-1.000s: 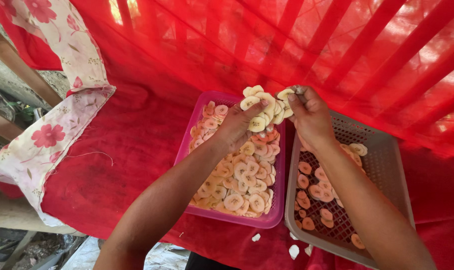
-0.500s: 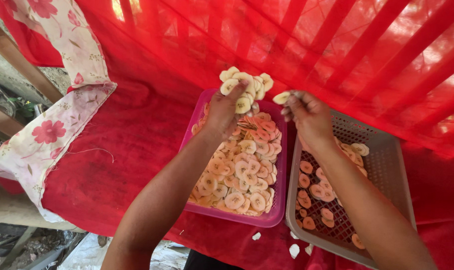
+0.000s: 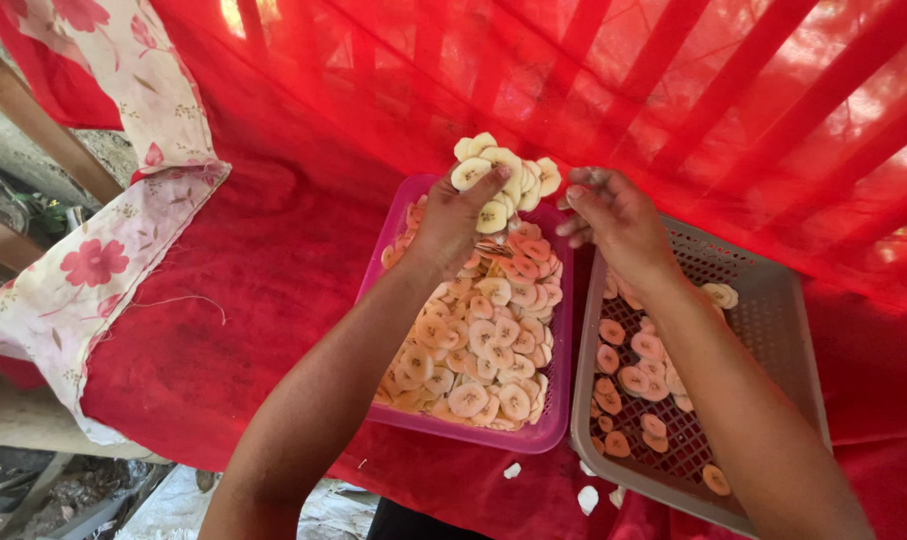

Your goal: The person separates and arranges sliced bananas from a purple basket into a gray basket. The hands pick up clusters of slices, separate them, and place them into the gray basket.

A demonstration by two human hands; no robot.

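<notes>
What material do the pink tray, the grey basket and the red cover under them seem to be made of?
The pink tray looks like moulded plastic: smooth, slightly glossy walls and a rounded rim. The grey basket also seems plastic, matte, with a regular grid of holes in its base and wall. The red cover looks like thin woven cloth or netting, since it wrinkles and light passes through it; the exact fibre cannot be told.

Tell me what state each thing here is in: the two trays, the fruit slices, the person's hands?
Pink tray: heaped full of pale round slices.
Grey perforated tray: sparsely filled, one scattered layer of slices.
Bunch of slices: lifted above the pink tray.
Left hand: gripping the bunch of slices.
Right hand: raised, fingers curled; contents unclear.
Red cloth: spread under both trays, a few crumbs at its near edge.
</notes>
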